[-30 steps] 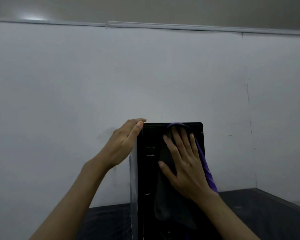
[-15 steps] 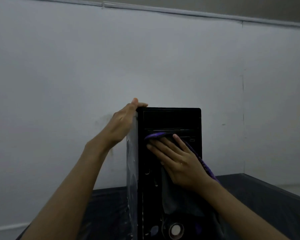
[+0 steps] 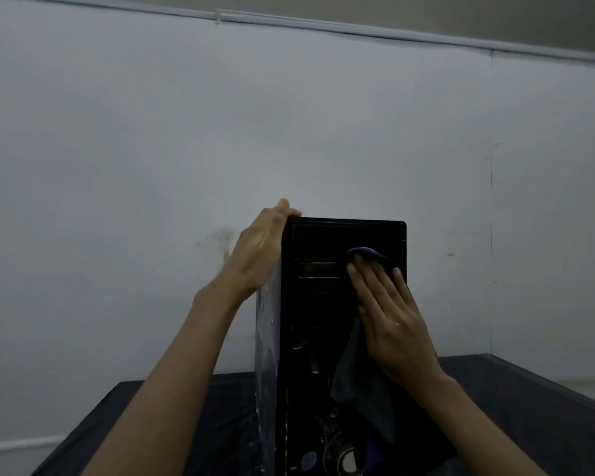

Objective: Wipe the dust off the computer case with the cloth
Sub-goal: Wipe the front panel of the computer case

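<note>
you face a pale grey wall with a smudge, white trim above, a dark worktop below.

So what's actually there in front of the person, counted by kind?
Hands: 2, left hand gripping the case's top corner, right hand flat on the cloth
Computer case: 1
Cloth: 1
Table: 1
Total: 5

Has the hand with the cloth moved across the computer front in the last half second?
Yes. The right hand with the cloth slid rightward, toward the right edge of the computer case.
</note>
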